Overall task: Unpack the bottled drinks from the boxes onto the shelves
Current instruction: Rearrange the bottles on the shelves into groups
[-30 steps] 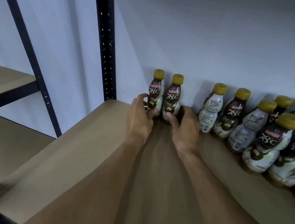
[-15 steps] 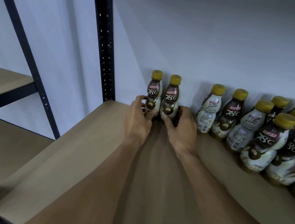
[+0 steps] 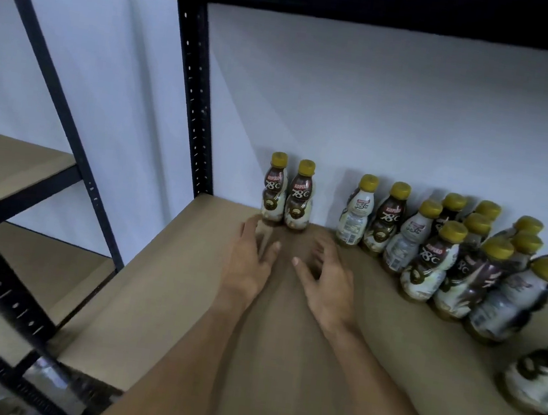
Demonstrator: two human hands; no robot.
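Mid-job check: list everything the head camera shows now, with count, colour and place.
Left bottle pair: 2, brown-and-cream, yellow caps, upright at shelf back by the post.
Right bottle group: about 12, same colours, clustered back right; another blurred at right edge.
Shelf board: 1, tan, under the bottles.
Post: 1, black, perforated, back-left corner.
Neighbouring boards: 2, tan, left.
Wall: 1, white, behind.
Left hand: 1, open, before the pair.
Right hand: 1, open, beside it.

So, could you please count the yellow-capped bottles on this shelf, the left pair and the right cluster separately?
Bottles in left pair: 2
Bottles in right cluster: 12
Total: 14, leaving out the blurred bottle at bottom right, cap hidden.
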